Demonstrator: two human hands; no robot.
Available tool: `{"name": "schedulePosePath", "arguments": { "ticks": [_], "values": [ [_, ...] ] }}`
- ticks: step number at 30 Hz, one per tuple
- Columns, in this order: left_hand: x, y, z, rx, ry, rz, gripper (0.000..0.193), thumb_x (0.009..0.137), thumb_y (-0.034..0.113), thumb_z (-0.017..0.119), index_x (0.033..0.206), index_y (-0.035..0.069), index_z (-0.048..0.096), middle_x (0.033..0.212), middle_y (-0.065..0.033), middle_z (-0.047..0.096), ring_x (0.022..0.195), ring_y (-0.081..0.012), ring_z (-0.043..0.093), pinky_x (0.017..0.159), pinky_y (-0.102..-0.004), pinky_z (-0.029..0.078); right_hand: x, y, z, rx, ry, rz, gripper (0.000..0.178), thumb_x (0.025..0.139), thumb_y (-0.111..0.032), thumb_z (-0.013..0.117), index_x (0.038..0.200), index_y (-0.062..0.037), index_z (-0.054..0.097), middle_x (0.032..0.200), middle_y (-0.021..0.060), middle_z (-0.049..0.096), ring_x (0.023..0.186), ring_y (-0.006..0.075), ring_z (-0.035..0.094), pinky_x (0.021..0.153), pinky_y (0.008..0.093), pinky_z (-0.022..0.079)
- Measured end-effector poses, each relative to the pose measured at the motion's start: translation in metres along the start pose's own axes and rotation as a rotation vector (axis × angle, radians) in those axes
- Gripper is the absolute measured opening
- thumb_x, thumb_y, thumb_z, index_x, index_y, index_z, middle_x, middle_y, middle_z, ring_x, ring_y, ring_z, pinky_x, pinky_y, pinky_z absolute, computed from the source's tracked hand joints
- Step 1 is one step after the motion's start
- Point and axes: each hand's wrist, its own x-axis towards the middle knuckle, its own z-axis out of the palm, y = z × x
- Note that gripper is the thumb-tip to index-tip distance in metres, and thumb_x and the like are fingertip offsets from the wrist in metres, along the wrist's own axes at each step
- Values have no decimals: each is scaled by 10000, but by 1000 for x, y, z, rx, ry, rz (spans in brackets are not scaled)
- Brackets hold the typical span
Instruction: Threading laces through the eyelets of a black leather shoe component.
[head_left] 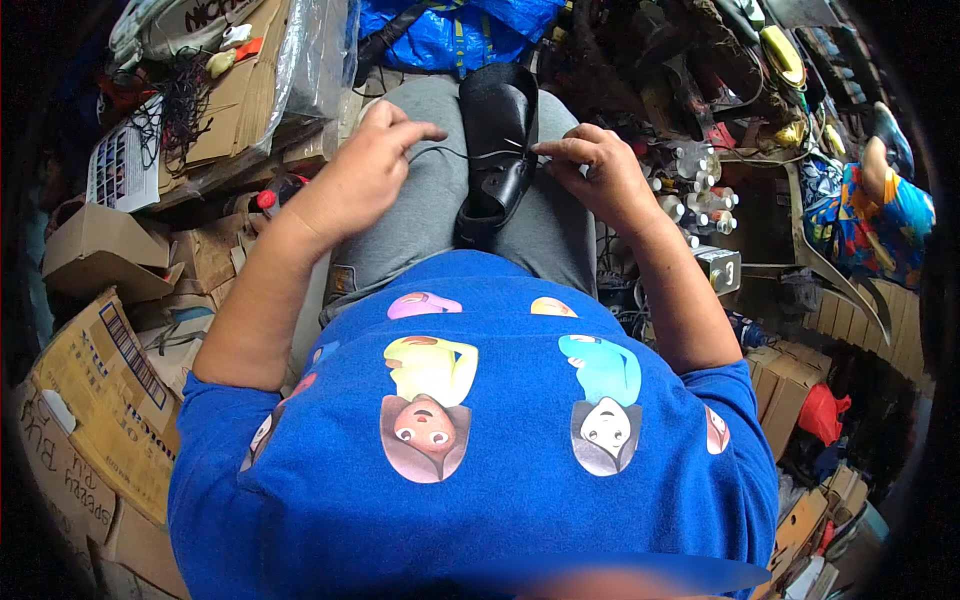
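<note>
A black leather shoe (487,177) lies lengthwise on my lap, between my grey-trousered thighs. Across its opening runs a dark thread (460,154), stretching from one hand toward the other. My left hand (362,170) is closed on the thread's left part, its index finger pointing at the shoe. On the shoe's right side my right hand (602,178) is closed, thumb and index fingertip pinched on the thread close to the shoe's edge. A thin bright sliver, perhaps a needle tip, shows beside those fingertips; what it belongs to is too small to tell.
Cardboard sheets (232,110) with dark tangled cords lie at the far left, above an open carton (108,250). A blue plastic bag (470,35) sits beyond my knees. Several small bottles (700,190) stand on the right. Another person's leg (876,168) is at the far right.
</note>
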Motion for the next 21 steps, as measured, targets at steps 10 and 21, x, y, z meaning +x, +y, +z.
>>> {"name": "schedulePosePath", "arguments": {
  "ticks": [10, 21],
  "values": [
    [6, 5, 44, 477, 200, 56, 103, 724, 115, 698, 811, 170, 700, 741, -5, 549, 817, -201, 529, 766, -367, 353, -6, 8, 2, 83, -74, 159, 323, 742, -6, 628, 1007, -175, 703, 811, 88, 583, 773, 249, 595, 716, 330, 475],
    [48, -15, 63, 108, 131, 88, 234, 732, 144, 701, 917, 283, 734, 730, 14, 514, 818, -180, 514, 771, -346, 340, 6, 26, -2, 278, -184, 205, 438, 719, 99, 534, 1016, -173, 706, 849, 65, 547, 804, 191, 562, 774, 296, 466]
  ]
}}
